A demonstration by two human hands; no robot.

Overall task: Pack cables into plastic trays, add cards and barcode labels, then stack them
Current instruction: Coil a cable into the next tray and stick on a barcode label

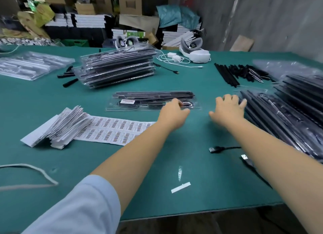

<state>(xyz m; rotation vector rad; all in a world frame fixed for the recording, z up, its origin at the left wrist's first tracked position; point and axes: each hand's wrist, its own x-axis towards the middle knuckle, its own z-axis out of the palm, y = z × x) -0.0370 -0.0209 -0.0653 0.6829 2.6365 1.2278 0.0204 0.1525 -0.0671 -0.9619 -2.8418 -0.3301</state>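
A clear plastic tray (153,101) packed with black cables lies in the middle of the green table (174,146), with a barcode label (128,101) on its left part. My left hand (173,113) reaches over the tray's near edge, and its fingertips touch the tray's right part. My right hand (229,109) is spread flat, its fingers against the left edge of a slanted pile of filled trays (283,115). A stack of white cards (59,127) and a sheet of barcode labels (118,130) lie at the left. A stack of packed trays (117,68) stands behind.
Empty clear trays (33,66) lie at the back left, loose black cables (244,73) at the back right. Two USB cable ends (216,149) lie under my right forearm. A white headset (195,54) and a charger cable (174,58) are at the back. A white strip (180,187) lies near the front edge.
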